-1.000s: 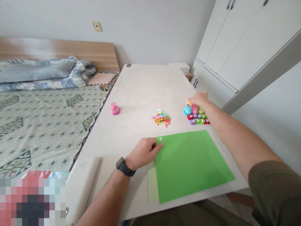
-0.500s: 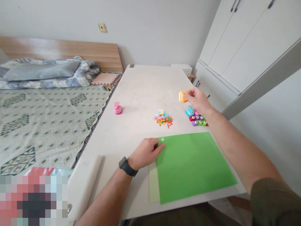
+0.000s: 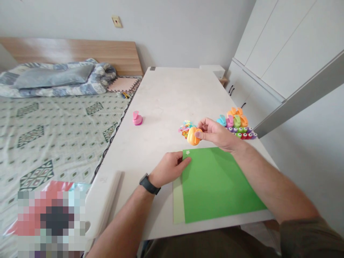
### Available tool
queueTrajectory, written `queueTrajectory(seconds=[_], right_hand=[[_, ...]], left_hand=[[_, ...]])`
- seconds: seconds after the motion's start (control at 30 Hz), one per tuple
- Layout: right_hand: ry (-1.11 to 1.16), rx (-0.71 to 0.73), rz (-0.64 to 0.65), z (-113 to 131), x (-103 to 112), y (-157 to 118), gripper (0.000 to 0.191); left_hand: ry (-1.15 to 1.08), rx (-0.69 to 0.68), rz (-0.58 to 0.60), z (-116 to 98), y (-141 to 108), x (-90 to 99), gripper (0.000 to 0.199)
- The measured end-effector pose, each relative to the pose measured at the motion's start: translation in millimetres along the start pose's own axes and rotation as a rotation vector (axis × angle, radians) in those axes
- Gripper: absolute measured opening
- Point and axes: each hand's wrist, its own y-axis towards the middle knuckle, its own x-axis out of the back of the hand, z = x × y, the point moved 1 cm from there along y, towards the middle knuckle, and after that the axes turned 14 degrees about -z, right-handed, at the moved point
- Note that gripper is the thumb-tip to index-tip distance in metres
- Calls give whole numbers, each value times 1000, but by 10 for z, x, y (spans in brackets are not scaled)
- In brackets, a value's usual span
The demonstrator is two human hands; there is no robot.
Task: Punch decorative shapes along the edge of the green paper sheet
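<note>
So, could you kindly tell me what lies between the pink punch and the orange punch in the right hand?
The head view shows a pile of paper cutouts there, just beside the orange punch.

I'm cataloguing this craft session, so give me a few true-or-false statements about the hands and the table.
1. The right hand holds an orange craft punch. True.
2. The left hand grips a pair of scissors. False: it rests at the edge of a green paper sheet.
3. A black watch is on the left wrist. True.
4. The coloured paper cutouts lie on the green paper sheet. False: they lie on the white table, beyond the sheet.
</note>
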Motion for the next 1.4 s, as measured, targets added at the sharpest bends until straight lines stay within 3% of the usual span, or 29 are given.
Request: queueTrajectory(seconds=[0.27, 1.4], right_hand=[[-48, -55, 114, -141, 59, 32, 47], [-87, -90, 142, -95, 64, -13, 46]], left_hand=[[1, 28, -32, 29, 14, -9, 44], [-47, 99, -30, -3, 18, 30, 47]])
